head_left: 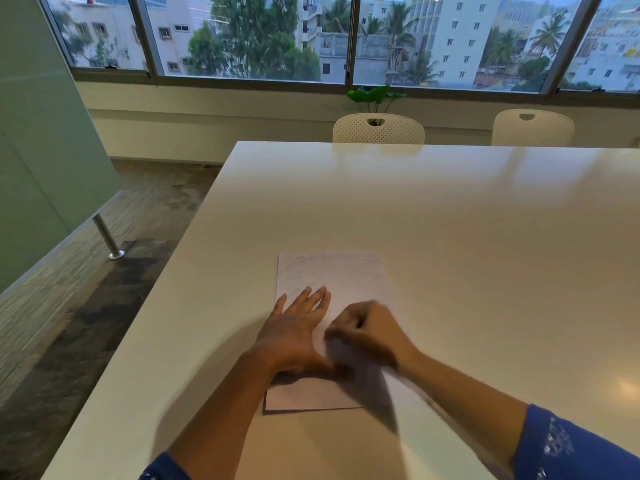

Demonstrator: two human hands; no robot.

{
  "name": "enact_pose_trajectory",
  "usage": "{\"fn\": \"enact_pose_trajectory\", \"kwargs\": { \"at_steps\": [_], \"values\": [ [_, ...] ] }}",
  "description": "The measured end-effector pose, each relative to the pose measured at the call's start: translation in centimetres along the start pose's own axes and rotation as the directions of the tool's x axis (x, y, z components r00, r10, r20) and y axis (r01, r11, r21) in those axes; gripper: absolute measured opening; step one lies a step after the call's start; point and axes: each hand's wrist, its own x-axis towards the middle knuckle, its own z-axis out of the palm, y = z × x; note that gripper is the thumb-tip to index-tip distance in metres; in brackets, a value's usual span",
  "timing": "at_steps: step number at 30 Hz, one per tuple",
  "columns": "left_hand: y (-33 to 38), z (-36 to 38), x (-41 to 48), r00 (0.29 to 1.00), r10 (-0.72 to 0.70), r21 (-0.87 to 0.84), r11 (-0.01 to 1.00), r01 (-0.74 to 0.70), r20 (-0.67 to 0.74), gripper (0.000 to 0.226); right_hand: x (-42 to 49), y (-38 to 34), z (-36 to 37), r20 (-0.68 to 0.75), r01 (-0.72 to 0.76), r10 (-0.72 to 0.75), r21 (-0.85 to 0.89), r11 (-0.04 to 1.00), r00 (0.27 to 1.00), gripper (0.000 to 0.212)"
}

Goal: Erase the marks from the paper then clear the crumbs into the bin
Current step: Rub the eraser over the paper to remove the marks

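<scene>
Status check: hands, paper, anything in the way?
Left hand flat on paper, pinning it. Right hand curled over paper's middle, blurred; what it holds unclear. Faint marks at paper's far end. No bin in view.

Dim, bluish daylight comes through the windows [249, 36] beyond the left hand [294, 327] and lays pale glare on the table [450, 220]. The right hand [367, 332] is smeared with motion blur. Soft shadows pool beneath both forearms. Straight lines bow near the edges.

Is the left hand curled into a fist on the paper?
No, the left hand lies flat, palm down, on the paper.
</scene>
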Motion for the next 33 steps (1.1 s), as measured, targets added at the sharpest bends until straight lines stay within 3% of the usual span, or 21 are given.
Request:
{"fn": "enact_pose_trajectory", "kwargs": {
  "at_steps": [2,3,5,7,10,12,14,17,19,21,24,27,31,33],
  "values": [
    [-0.1,0.0,0.2,1.0,-0.001,0.018,1.0,0.001,-0.006,0.129,-0.5,-0.1,0.6,0.137,0.069,-0.061,-0.055,0.996,0.989,0.012],
    [-0.1,0.1,0.2,1.0,0.0,0.01,1.0,0.0,-0.008,0.131,0.0,0.1,0.2,0.116,0.047,-0.038,-0.073,0.996,0.992,0.01],
    [-0.1,0.2,0.0,1.0,0.001,-0.015,1.0,-0.001,0.001,0.136,1.8,0.7,-1.1,-0.079,-0.063,0.056,-0.09,0.994,0.995,0.008],
    [0.0,0.1,-0.1,1.0,-0.005,-0.014,1.0,0.005,0.008,0.139,3.6,1.6,-3.2,-0.28,-0.153,0.138,-0.031,0.988,0.95,0.01],
    [-0.1,0.1,-0.1,1.0,-0.009,-0.014,1.0,0.009,0.006,0.14,4.6,2.1,-4.1,-0.366,-0.146,0.166,0.083,0.986,0.916,0.014],
    [-0.1,0.1,0.0,1.0,-0.003,-0.019,1.0,0.003,0.003,0.14,3.6,1.6,-2.2,-0.298,-0.124,0.123,0.018,0.992,0.947,0.01],
    [-0.1,0.0,-0.1,1.0,0.008,-0.006,1.0,-0.008,0.0,0.135,2.0,1.0,0.1,-0.129,-0.034,0.031,-0.02,0.999,0.991,0.009],
    [0.0,-0.2,0.0,1.0,0.02,0.011,1.0,-0.02,-0.005,0.128,0.7,0.8,1.3,0.048,0.072,-0.068,-0.076,0.994,0.997,0.013],
    [0.0,-0.1,-0.1,1.0,0.011,-0.007,1.0,-0.011,0.003,0.134,1.5,1.0,0.1,-0.029,-0.009,0.007,-0.067,0.998,1.0,0.011],
    [0.1,-0.1,-0.1,1.0,-0.002,-0.012,1.0,0.002,0.016,0.139,2.7,1.6,-2.0,-0.196,-0.106,0.102,-0.01,0.994,0.975,0.01],
    [0.1,-0.2,-0.2,1.0,-0.015,-0.006,1.0,0.015,0.024,0.138,3.7,2.2,-4.1,-0.318,-0.122,0.161,0.14,0.983,0.934,0.013],
    [0.1,-0.2,-0.2,1.0,-0.006,-0.024,1.0,0.007,0.022,0.137,2.7,1.7,-2.1,-0.266,-0.127,0.131,0.033,0.991,0.955,0.009],
    [0.2,-0.3,-0.5,1.0,0.009,-0.02,1.0,-0.009,0.019,0.135,0.2,1.2,0.5,-0.042,0.009,-0.008,0.007,1.0,0.999,0.01],
    [0.4,-0.2,-0.6,0.999,0.008,-0.007,1.0,-0.008,0.033,0.135,0.2,1.6,0.0,-0.062,-0.015,0.014,-0.024,1.0,0.998,0.012]
  ]
}}
